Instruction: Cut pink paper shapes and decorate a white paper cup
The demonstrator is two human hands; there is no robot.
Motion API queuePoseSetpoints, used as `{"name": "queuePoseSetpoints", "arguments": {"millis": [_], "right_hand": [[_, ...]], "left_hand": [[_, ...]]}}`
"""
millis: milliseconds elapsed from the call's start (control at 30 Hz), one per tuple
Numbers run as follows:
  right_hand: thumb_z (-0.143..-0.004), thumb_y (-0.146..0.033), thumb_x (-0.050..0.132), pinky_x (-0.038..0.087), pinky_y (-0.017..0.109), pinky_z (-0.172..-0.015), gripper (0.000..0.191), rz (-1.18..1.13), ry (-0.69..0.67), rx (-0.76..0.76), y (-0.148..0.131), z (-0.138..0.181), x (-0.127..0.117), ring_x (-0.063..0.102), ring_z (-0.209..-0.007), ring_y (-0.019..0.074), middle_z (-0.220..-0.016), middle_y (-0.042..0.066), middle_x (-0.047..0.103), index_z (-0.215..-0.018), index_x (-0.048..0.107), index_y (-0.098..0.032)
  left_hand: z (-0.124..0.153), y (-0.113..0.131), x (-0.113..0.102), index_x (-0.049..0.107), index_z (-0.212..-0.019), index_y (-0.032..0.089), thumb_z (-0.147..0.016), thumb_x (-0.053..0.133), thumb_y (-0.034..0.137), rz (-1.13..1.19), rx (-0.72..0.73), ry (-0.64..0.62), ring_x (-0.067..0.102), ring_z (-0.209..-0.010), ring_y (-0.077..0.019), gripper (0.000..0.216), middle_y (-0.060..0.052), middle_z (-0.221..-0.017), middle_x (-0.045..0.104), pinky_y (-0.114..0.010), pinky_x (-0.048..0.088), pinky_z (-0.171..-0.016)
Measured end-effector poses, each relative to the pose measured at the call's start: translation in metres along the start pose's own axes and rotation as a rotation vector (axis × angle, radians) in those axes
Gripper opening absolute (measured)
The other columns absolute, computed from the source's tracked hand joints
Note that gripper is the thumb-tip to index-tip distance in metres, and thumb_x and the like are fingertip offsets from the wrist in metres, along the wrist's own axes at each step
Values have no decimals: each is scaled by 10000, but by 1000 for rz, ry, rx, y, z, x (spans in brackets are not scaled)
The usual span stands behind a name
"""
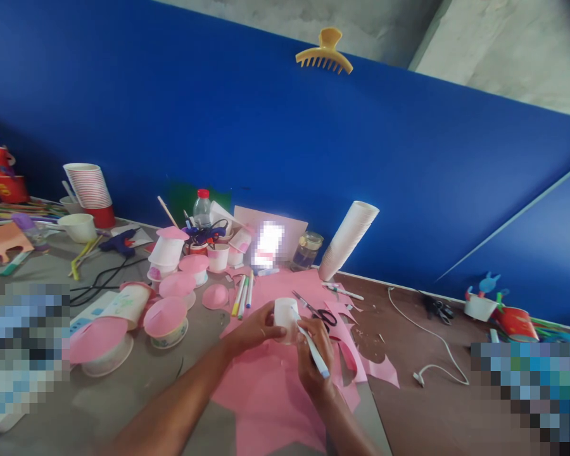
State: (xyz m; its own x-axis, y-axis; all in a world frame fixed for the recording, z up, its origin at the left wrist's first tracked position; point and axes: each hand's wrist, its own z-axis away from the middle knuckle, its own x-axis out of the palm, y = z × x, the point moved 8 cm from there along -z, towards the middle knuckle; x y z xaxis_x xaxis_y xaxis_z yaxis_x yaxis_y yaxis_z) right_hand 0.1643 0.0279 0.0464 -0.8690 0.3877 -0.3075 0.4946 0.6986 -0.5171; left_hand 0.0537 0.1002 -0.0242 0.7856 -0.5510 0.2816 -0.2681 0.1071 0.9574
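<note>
Between my two hands is a small white paper cup (285, 311), held above pink paper (270, 373). The fingers of my left hand (261, 326) wrap the cup's left side and lower edge. My right hand (315, 351) grips a white marker with a blue end (319, 361), its tip close against the cup's right side; whether it touches I cannot tell. Just behind my right hand lie black-handled scissors (323, 315) on pink scraps. Several markers (243, 294) rest on the table to the left of the cup.
Paper cups with pink cone tops (166, 320) crowd the left. Behind stand a lit phone (268, 244), a glass jar (306, 250) and a leaning cup stack (349, 240) against the blue partition (247, 126). A white cable (437, 329) lies right; a glue gun (118, 242) lies left.
</note>
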Motion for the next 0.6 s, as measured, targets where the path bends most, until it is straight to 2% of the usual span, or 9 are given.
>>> {"name": "queuePoseSetpoints", "arguments": {"millis": [267,600], "right_hand": [[-851,-138,454,496,325,-707,204,3,3,-6,3,2,1,588,-864,186,-908,54,584,-1022,537,-212],[-856,-167,453,501,333,-721,134,-15,-27,41,3,1,0,608,-901,205,-891,56,602,-934,553,-208]], "left_hand": [[2,2,1,501,-1176,187,-678,723,221,-11,-3,-2,529,-957,-209,546,-57,-996,580,-329,423,-818],[0,-3,-2,493,-1193,170,-662,736,229,-3,-13,14,539,-941,-205,588,-77,-1038,581,-315,432,-788]]}}
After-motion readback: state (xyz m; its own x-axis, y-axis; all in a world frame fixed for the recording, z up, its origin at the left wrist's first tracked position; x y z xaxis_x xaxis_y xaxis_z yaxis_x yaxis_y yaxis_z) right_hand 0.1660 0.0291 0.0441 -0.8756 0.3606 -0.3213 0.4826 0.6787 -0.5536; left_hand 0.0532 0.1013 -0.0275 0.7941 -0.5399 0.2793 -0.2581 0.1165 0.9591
